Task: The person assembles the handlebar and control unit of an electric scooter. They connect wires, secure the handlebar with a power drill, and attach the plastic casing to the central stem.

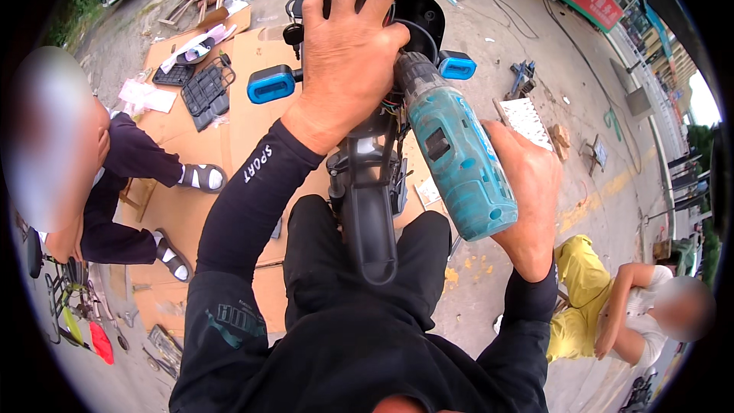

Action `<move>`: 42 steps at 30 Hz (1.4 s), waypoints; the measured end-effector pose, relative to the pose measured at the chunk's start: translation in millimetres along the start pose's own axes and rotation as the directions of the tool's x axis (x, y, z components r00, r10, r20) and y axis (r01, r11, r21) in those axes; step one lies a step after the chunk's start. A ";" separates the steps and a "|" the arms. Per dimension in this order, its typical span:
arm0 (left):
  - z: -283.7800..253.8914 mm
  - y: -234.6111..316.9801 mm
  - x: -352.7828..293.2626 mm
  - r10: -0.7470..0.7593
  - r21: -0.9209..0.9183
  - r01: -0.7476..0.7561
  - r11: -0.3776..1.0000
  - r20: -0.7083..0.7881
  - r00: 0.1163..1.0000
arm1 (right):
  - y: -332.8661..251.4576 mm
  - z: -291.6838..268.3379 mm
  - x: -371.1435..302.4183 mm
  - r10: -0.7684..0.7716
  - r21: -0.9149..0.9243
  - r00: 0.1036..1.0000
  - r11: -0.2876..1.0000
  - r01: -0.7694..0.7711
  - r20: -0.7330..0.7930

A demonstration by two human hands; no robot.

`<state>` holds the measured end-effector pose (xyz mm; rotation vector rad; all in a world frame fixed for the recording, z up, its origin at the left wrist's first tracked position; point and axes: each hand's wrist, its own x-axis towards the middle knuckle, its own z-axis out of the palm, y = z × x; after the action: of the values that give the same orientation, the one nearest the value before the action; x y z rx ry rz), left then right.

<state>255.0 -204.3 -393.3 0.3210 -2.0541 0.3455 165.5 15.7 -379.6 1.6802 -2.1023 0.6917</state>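
In my right hand (527, 183) is a teal cordless drill (459, 157), with its chuck (417, 73) pointing up and left into the front of a small black scooter or electric bike. My left hand (344, 61) lies over that vehicle's upper front, fingers spread and reaching forward. Its thumb is close to the chuck. The drill's tip and whatever lies under my left palm are hidden. Coloured wires (391, 101) show below the chuck. Blue lamps (271, 86) flank the front. A long black mudguard (371, 222) extends between my knees.
Flattened cardboard (252, 145) covers the ground, with black plastic parts (205, 92) on it. One person in dark trousers (145, 153) sits at left; another in yellow trousers (577, 298) sits at right. A perforated white panel (526, 121) and tools (523, 76) lie at right.
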 end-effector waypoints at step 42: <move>-5.8 4.0 36.4 0.383 0.173 -0.454 0.874 0.330 0.863 | 54.3 49.4 -125.8 0.180 0.368 0.976 0.922 -0.122 -0.126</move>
<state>240.8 -201.4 -359.1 0.0617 -2.3675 0.8741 142.3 96.6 -498.4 1.5809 -2.1021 1.2815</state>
